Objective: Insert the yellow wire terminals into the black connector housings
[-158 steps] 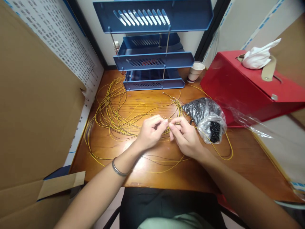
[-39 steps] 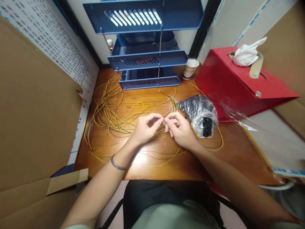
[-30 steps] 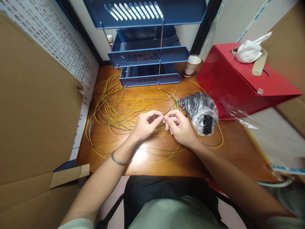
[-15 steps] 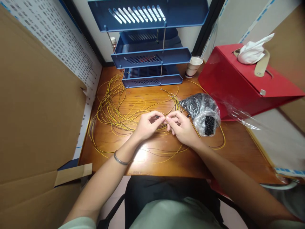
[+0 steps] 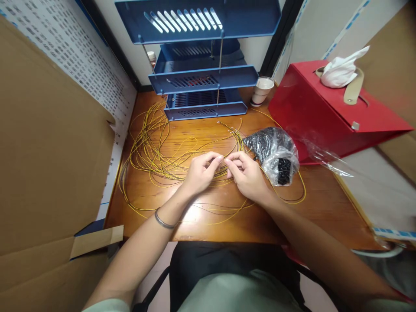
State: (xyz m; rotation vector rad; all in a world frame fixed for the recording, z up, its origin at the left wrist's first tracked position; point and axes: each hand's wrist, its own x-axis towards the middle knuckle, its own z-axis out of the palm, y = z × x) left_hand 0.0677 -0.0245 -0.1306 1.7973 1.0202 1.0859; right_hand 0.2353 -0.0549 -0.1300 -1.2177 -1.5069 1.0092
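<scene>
My left hand [image 5: 202, 171] is closed in a pinch, thumb against forefinger, above the middle of the wooden table. Between its fingertips is something too small to make out. Almost touching it, tip to tip, my right hand [image 5: 246, 172] pinches what looks like a thin wire. Beneath and behind both hands lies a loose bundle of yellow and dark wires [image 5: 146, 149], coiled widely to the left. Several wire ends with small metal tips [image 5: 232, 130] gather just beyond my right hand. Beside that hand rests a clear plastic bag [image 5: 272, 149] of small black parts.
A blue tiered tray rack [image 5: 204, 110] stands at the back, with a paper cup [image 5: 261, 92] beside it. On the right is a red box [image 5: 302, 108] with a tissue on top. Cardboard [image 5: 48, 143] walls the left side. The wooden table [image 5: 260, 227] ends near my lap.
Both hands stay pinched together at nearly the same spot, with slight finger movement. The whole view has shifted a little.
</scene>
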